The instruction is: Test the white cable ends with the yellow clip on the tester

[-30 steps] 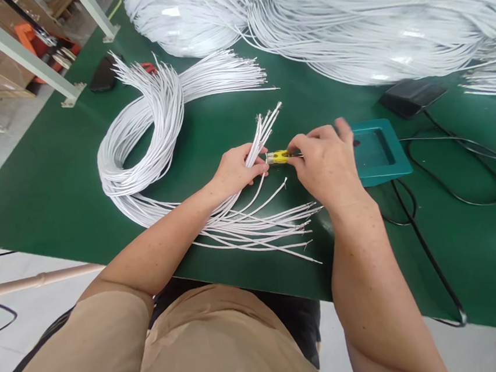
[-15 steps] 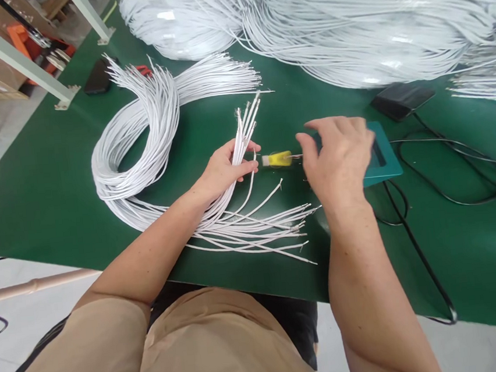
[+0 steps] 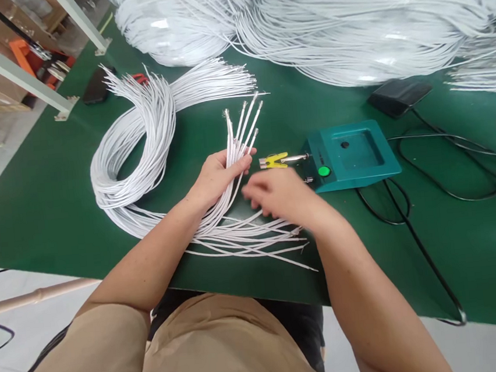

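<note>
My left hand (image 3: pixel 224 173) is wrapped round a small bunch of white wires (image 3: pixel 231 143), whose tinned ends point up and away. More white wires (image 3: pixel 252 232) fan out below it, their ends towards the right. My right hand (image 3: pixel 277 193) is over these wires with its fingers curled and blurred; whether it grips a wire cannot be made out. Just beyond it, a yellow clip (image 3: pixel 273 160) sticks out from the left side of a teal device (image 3: pixel 354 155) with a green button (image 3: pixel 324 171).
Looped white wires (image 3: pixel 111 158) lie on the green table (image 3: pixel 35 212) at the left. Large wire bundles (image 3: pixel 360 29) cover the back. A black object (image 3: pixel 400 98) and black cables (image 3: pixel 421 251) are at the right. Metal posts (image 3: pixel 12 65) stand at the far left.
My right hand has moved left and nearer, away from the teal device, which now shows fully. The wires in my left hand are spread more, and the single wire near its fingertips has joined them.
</note>
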A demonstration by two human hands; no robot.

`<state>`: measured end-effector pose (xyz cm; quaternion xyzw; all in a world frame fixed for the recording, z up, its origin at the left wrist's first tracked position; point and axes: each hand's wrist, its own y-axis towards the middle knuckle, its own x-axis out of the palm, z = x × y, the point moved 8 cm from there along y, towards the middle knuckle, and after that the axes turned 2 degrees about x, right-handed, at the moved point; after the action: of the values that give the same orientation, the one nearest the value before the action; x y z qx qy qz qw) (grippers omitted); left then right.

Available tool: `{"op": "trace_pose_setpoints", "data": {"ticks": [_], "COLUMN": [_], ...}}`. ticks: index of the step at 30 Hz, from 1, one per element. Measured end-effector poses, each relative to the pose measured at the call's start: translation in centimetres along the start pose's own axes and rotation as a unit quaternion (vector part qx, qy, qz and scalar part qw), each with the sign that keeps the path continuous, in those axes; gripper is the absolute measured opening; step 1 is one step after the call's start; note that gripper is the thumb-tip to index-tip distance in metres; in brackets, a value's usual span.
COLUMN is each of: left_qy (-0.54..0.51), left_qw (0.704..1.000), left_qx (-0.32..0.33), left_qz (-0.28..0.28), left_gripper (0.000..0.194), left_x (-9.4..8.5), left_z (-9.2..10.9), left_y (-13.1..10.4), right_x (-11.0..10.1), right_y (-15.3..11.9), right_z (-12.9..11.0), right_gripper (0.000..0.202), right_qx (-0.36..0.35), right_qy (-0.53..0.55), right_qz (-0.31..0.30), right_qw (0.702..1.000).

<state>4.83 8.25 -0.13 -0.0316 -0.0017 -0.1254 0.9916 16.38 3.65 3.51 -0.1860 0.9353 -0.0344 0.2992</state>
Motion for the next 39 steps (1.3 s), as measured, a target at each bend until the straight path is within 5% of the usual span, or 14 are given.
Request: {"op": "trace_pose_setpoints", "data": {"ticks": [3, 5, 11, 15, 17, 21, 28, 31, 36, 39], "left_qy": [0.005, 0.013, -0.005, 0.005, 0.007, 0.025, 0.026, -0.009, -0.028, -0.033], "left_qw": [1.0, 0.999, 0.997, 0.997, 0.997, 0.997, 0.998, 0.999, 0.999, 0.998], "left_qx": [0.023, 0.023, 0.018, 0.023, 0.024, 0.025, 0.04, 0.033, 0.035, 0.03], "left_qz": [-0.019, -0.036, -0.08, -0.079, -0.072, -0.063, -0.035, -0.03, -0.03, -0.042], "left_gripper": [0.041, 0.039, 0.031, 0.029, 0.03, 0.03, 0.036, 0.04, 0.046, 0.049], "left_x": [0.4, 0.8, 1.8, 1.8, 1.6, 1.4, 1.3, 1.3, 1.4, 1.6], "left_z": [0.2, 0.2, 0.5, 0.6, 0.5, 0.4, 1.1, 1.0, 1.4, 1.5], "left_y": [-0.1, -0.3, -0.7, -0.7, -0.6, -0.6, -0.8, -0.6, -0.6, -0.8], "right_x": [-4.1, -4.6, -2.6, -3.8, -4.3, -3.8, -3.0, -1.9, 0.2, 0.5], "right_y": [0.1, 0.3, 1.2, 1.2, 1.0, 0.9, 1.1, 1.5, 2.4, 2.5], "right_z": [2.1, 3.0, 3.3, 3.1, 3.4, 3.9, 3.1, 3.0, 3.3, 3.4], "right_gripper": [0.018, 0.021, 0.033, 0.033, 0.034, 0.028, 0.012, 0.012, 0.018, 0.017], "right_qx": [0.057, 0.069, 0.061, 0.005, 0.007, 0.061, 0.032, 0.049, 0.086, 0.099], "right_qy": [0.147, 0.231, 0.44, 0.535, 0.522, 0.429, 0.395, 0.457, 0.592, 0.605], "right_qz": [0.182, 0.205, 0.111, 0.154, 0.19, 0.203, 0.195, 0.147, 0.047, 0.031], "right_qw": [0.97, 0.949, 0.889, 0.831, 0.832, 0.878, 0.897, 0.876, 0.8, 0.79]}}
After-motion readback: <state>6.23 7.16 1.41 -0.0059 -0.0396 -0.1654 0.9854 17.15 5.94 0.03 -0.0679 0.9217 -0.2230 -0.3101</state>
